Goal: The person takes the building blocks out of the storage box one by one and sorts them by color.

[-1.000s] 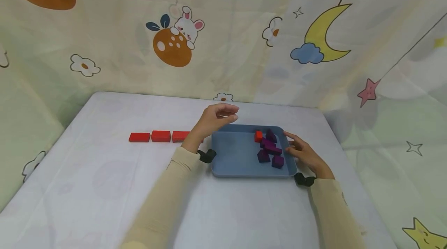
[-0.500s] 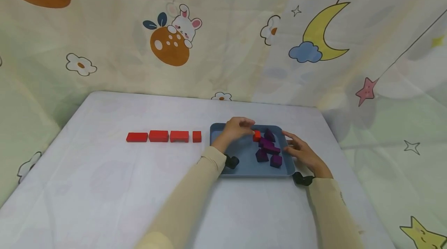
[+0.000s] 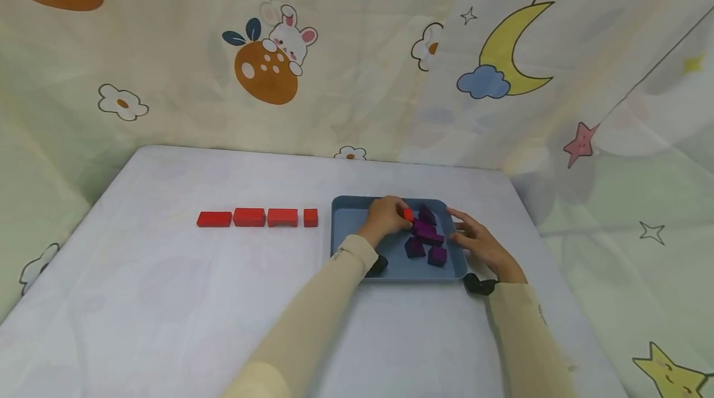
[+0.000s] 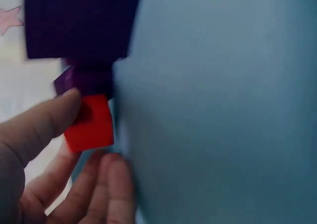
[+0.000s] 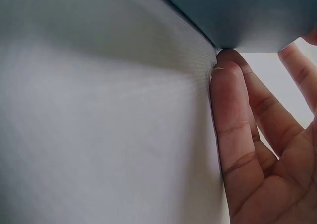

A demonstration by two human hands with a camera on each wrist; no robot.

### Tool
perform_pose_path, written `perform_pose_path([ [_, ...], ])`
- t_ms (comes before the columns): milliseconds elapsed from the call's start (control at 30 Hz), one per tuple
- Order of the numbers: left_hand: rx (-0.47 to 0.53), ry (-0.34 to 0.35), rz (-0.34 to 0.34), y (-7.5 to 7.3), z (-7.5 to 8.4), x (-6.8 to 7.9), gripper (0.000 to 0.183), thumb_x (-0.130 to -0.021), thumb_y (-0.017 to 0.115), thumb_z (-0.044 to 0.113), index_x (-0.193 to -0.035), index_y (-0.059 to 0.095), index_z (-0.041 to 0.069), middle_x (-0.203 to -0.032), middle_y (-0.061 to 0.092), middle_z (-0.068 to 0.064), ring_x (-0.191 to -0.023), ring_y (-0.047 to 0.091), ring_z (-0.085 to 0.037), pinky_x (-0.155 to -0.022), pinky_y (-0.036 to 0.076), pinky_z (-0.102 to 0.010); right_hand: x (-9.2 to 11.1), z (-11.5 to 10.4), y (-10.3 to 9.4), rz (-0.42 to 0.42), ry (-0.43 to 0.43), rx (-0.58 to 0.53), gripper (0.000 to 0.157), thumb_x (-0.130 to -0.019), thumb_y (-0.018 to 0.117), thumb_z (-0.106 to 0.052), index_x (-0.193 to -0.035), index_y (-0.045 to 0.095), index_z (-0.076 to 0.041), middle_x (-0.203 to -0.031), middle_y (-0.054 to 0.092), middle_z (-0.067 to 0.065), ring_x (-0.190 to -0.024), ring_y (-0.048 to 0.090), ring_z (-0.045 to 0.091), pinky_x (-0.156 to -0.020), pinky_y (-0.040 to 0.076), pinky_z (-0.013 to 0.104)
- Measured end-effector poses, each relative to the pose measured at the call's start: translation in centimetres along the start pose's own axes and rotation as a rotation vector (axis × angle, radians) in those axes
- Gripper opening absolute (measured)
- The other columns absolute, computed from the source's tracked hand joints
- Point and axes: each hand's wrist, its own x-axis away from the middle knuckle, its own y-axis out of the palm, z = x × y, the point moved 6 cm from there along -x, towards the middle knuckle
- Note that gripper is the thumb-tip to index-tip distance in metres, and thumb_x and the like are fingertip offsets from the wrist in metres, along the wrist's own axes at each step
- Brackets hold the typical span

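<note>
My left hand is over the blue tray and pinches a small red block between thumb and fingers. In the left wrist view the thumb lies on the block's near side, with purple blocks close beyond it. Those purple blocks lie in a cluster at the tray's right side in the head view. My right hand rests at the tray's right edge. Its fingers are fairly straight, and in the right wrist view the fingertips meet the tray's outer wall while lying on the white cloth.
Left of the tray, several red blocks stand in a row: a flat one, a long one, an arch-like one and a small one. A patterned curtain hangs behind the white table.
My left hand has come down and to the right into the tray and taken hold of the red block. My right hand stays at the tray's edge. The head view has shifted slightly.
</note>
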Motion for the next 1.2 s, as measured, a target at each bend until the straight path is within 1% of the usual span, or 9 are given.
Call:
perform_pose_path([
  [133,0.017,0.081,-0.077,-2.6,0.2,0.6,0.033,-0.08,0.084,0.023,-0.11,0.074,0.014,-0.107,0.071,-0.001,-0.099,0.061,-0.02,-0.087,0.047,-0.033,-0.1,-0.1,0.0,-0.002,-0.013,0.006,0.065,-0.102,0.057,-0.015,-0.159,0.026,-0.017,-0.142,0.047,0.03,-0.126,0.05,0.039,-0.103,0.043,0.051],
  [267,0.127,0.174,-0.191,-6.2,-0.2,1.6,0.035,-0.084,0.081,0.018,-0.116,0.069,0.013,-0.115,0.068,-0.002,-0.106,0.065,-0.019,-0.089,0.051,-0.033,-0.2,-0.2,-0.1,-0.007,-0.03,0.015,0.065,-0.102,0.056,-0.016,-0.159,0.026,-0.017,-0.142,0.047,0.031,-0.126,0.05,0.04,-0.103,0.043,0.052],
  [333,0.172,0.203,-0.226,-8.1,-0.8,2.1,0.035,-0.084,0.081,0.016,-0.117,0.068,0.013,-0.115,0.067,-0.001,-0.106,0.067,-0.017,-0.089,0.053,-0.032,-0.2,-0.1,-0.2,-0.005,-0.028,0.022,0.064,-0.102,0.057,-0.016,-0.159,0.026,-0.017,-0.143,0.047,0.03,-0.126,0.05,0.04,-0.103,0.043,0.053],
  [400,0.203,0.222,-0.239,-10.0,-1.5,2.8,0.035,-0.084,0.081,0.016,-0.117,0.067,0.013,-0.113,0.068,-0.001,-0.106,0.068,-0.018,-0.089,0.055,-0.032,-0.1,0.0,-0.2,-0.007,-0.024,0.029,0.065,-0.102,0.057,-0.017,-0.159,0.025,-0.016,-0.143,0.046,0.03,-0.126,0.05,0.039,-0.103,0.043,0.053],
  [500,0.22,0.226,-0.218,-13.2,-2.8,3.9,0.037,-0.084,0.081,0.017,-0.118,0.067,0.014,-0.112,0.068,-0.001,-0.106,0.067,-0.017,-0.089,0.056,-0.034,-0.1,0.2,-0.2,-0.006,-0.011,0.028,0.065,-0.102,0.057,-0.017,-0.159,0.025,-0.017,-0.143,0.046,0.03,-0.126,0.049,0.039,-0.103,0.042,0.056],
  [633,0.216,0.199,-0.157,-17.3,-5.3,5.5,0.039,-0.085,0.081,0.02,-0.12,0.066,0.016,-0.115,0.066,-0.001,-0.11,0.065,-0.02,-0.091,0.055,-0.036,0.0,0.3,-0.1,-0.004,0.006,0.021,0.066,-0.102,0.057,-0.018,-0.159,0.025,-0.019,-0.145,0.044,0.03,-0.129,0.047,0.042,-0.106,0.038,0.061],
  [833,0.199,0.092,-0.073,-22.3,-10.6,8.0,0.045,-0.087,0.079,0.022,-0.129,0.063,0.014,-0.121,0.064,-0.006,-0.114,0.062,-0.026,-0.096,0.053,-0.041,0.1,0.2,-0.1,-0.006,0.011,0.016,0.066,-0.102,0.057,-0.018,-0.159,0.025,-0.021,-0.146,0.043,0.03,-0.131,0.044,0.045,-0.107,0.034,0.065],
  [967,0.124,0.016,-0.043,-24.7,-14.0,9.6,0.049,-0.09,0.076,0.025,-0.135,0.059,0.014,-0.125,0.063,-0.009,-0.118,0.059,-0.03,-0.099,0.051,-0.046,0.0,0.2,-0.1,-0.006,0.015,0.009,0.067,-0.102,0.058,-0.018,-0.159,0.024,-0.021,-0.146,0.043,0.03,-0.132,0.043,0.044,-0.107,0.033,0.065],
  [1200,0.039,-0.09,-0.017,-27.6,-19.4,12.7,0.052,-0.095,0.069,0.022,-0.142,0.051,0.01,-0.134,0.056,-0.019,-0.125,0.051,-0.039,-0.101,0.047,-0.055,0.0,0.0,0.1,-0.009,0.028,0.013,0.067,-0.102,0.058,-0.021,-0.16,0.024,-0.022,-0.146,0.043,0.031,-0.13,0.044,0.044,-0.108,0.033,0.066],
])
